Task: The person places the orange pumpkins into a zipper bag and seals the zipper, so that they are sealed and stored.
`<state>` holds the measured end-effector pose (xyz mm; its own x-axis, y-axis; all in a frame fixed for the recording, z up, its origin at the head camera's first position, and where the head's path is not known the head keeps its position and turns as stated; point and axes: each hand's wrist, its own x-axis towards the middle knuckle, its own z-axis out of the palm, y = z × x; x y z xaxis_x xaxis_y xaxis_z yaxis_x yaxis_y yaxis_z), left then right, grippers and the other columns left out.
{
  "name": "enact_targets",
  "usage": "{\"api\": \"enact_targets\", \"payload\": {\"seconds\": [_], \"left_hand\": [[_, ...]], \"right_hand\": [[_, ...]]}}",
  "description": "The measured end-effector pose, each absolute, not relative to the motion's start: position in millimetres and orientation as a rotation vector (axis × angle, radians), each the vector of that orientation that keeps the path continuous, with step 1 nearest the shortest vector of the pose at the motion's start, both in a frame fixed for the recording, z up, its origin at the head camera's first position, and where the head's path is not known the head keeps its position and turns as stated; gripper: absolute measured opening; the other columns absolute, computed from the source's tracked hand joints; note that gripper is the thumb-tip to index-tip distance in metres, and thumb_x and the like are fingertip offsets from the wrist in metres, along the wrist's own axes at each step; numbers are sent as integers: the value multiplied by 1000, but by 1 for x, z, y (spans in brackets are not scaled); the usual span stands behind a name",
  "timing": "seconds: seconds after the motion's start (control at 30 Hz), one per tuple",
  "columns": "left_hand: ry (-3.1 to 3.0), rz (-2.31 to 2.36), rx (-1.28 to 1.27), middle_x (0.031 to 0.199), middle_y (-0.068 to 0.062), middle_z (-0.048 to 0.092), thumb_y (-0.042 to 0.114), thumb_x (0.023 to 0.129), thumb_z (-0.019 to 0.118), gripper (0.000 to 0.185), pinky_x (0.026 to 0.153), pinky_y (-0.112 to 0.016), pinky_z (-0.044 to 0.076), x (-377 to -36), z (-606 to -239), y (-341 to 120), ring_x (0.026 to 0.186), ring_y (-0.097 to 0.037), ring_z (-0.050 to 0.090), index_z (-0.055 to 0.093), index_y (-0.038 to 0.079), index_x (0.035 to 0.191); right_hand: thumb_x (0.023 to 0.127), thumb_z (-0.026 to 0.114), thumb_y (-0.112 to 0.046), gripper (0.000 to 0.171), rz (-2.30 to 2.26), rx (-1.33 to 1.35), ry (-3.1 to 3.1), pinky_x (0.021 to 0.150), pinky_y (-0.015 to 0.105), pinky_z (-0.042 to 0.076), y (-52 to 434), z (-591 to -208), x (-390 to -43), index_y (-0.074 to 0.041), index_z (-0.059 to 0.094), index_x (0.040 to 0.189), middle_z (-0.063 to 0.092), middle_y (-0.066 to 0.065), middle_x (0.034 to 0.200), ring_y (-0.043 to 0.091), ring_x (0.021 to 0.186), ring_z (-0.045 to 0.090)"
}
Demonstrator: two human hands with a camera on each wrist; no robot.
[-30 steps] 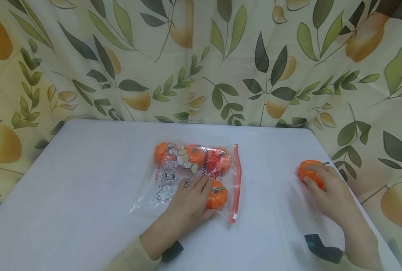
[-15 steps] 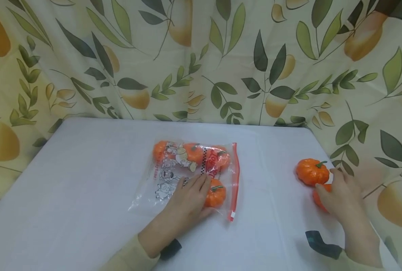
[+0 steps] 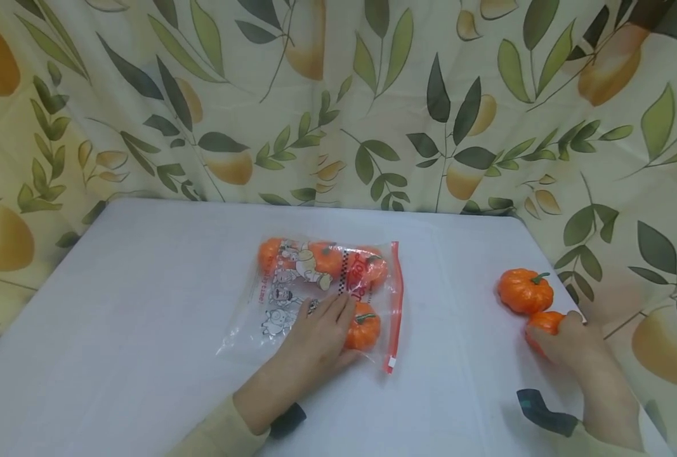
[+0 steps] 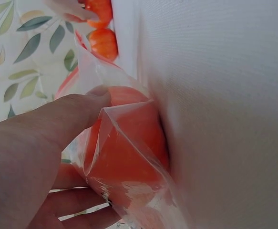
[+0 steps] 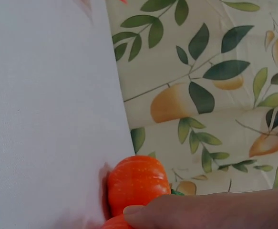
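A clear zip bag (image 3: 292,298) with cartoon print and a red seal strip lies on the white table (image 3: 144,330). It holds several small orange pumpkins (image 3: 365,327). My left hand (image 3: 329,320) lies flat on the bag with straight fingers. In the left wrist view its thumb (image 4: 67,119) presses a bagged pumpkin (image 4: 129,157) through the plastic. Near the table's right edge, my right hand (image 3: 566,339) curls round a loose pumpkin (image 3: 544,320). A second loose pumpkin (image 3: 525,291) sits just beyond it, touching it. The same second pumpkin (image 5: 136,183) shows above my fingers in the right wrist view.
A leaf-and-pear patterned curtain (image 3: 338,101) hangs behind the table and along its right side. The right table edge (image 3: 578,304) runs close to the loose pumpkins. Dark wrist straps (image 3: 544,412) sit on both forearms.
My right hand left the farther loose pumpkin, drew back toward me and curled round the nearer one. The left hand and the bag stayed put.
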<state>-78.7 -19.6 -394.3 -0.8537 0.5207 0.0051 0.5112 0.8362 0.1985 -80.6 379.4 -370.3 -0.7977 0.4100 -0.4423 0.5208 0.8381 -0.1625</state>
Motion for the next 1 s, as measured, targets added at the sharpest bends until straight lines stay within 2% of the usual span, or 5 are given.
{"api": "enact_targets", "payload": {"seconds": [0.13,0.37,0.67,0.87,1.0], "left_hand": [[2960,303,827,158,-9,39,57,87,67,86,115,-60,33,-79,-395,-19,147,-29,35,37,10,153],[2959,298,837,159,-9,39,55,87,69,86,115,-60,33,-79,-396,-19,147,-29,36,37,10,153],[2980,304,849,157,-9,41,57,87,67,85,114,-61,34,-79,-397,-20,146,-29,37,39,9,151],[3011,292,879,156,-10,43,58,86,67,85,113,-61,36,-79,-397,-19,145,-29,40,41,8,150],[3018,280,891,155,-9,44,59,86,67,85,112,-61,37,-79,-397,-19,144,-29,41,42,8,149]], "right_hand": [[93,57,-50,95,-382,697,2612,84,60,52,380,-369,-78,28,21,131,35,43,114,52,99,44],[91,59,-56,108,-390,711,2629,88,67,47,382,-366,-75,27,11,140,18,45,126,56,102,41],[92,55,-61,112,-427,570,2807,90,73,43,382,-357,-73,25,5,144,20,48,134,60,108,35],[93,57,-57,104,-509,413,2957,92,75,40,366,-348,-71,22,14,145,29,47,134,58,112,36],[95,59,-51,96,-602,277,2998,90,73,44,352,-348,-72,19,19,146,34,43,134,56,112,38]]}}
